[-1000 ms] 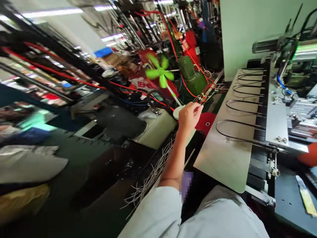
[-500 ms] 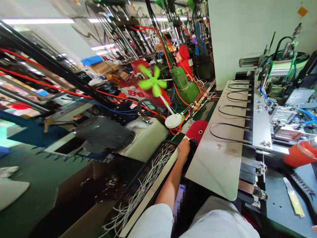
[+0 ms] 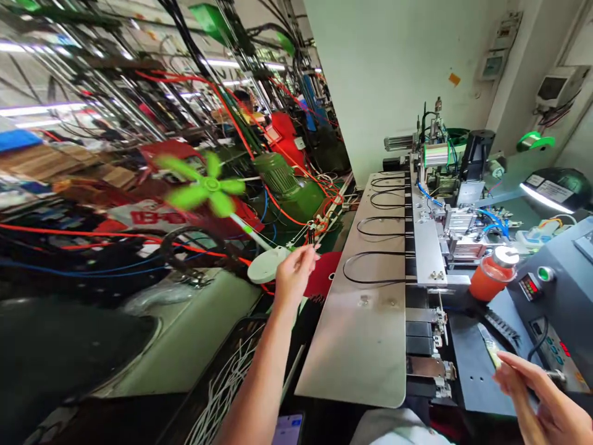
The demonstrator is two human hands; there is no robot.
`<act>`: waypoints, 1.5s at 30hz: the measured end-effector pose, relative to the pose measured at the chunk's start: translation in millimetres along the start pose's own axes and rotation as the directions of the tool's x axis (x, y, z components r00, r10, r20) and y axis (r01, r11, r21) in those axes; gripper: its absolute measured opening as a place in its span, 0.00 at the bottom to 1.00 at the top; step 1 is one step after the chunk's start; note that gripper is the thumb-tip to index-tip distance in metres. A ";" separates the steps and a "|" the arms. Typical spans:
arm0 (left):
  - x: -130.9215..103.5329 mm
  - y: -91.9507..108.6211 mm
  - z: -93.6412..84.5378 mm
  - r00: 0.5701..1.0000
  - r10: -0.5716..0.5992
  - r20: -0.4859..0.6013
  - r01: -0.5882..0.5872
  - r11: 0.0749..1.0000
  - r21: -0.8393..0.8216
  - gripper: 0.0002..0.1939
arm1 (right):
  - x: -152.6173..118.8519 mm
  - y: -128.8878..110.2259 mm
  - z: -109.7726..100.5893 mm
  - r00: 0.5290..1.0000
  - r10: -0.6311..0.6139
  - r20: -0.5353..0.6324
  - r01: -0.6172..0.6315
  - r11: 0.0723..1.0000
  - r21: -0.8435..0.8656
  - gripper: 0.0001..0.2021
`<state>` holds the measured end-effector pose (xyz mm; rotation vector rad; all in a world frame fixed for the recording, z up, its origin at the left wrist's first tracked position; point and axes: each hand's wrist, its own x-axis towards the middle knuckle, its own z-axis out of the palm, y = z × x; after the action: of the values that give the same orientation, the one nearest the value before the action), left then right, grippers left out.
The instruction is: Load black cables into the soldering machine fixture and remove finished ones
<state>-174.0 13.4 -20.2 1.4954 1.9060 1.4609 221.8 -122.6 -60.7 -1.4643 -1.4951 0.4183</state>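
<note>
Head view: a red panel [image 3: 317, 278] lies left of the metal plate [image 3: 352, 352], behind our left hand [image 3: 296, 269], which is raised, arm outstretched, fingertips bunched. Our right hand [image 3: 542, 389], now fully in view, curls its fingers beside a yellow strip [image 3: 489, 346]. We cannot tell whether either grips anything.

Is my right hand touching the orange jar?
Apart. The head view shows your right hand nearer you than the orange jar, with the dark surface showing between them.
</note>
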 end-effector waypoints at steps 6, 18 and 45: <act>-62.2 113.9 83.0 0.591 0.282 0.756 -0.146 0.959 -0.243 0.12 | 16.7 -12.5 19.4 0.974 -0.092 0.209 0.061 0.986 0.153 0.09; -101.4 102.3 122.0 0.418 0.247 0.874 -0.158 0.967 -0.198 0.13 | 25.9 -14.8 51.0 0.971 0.145 0.190 -0.208 0.901 0.379 0.08; -126.6 98.3 125.0 0.562 0.283 0.777 -0.035 0.947 -0.320 0.12 | 14.2 -27.9 86.3 0.954 0.181 -0.241 -0.089 0.934 0.346 0.11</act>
<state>22.6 -36.6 -32.6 1.7913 0.9657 0.7613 139.6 -84.0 -74.1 -1.2986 -1.0515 0.5066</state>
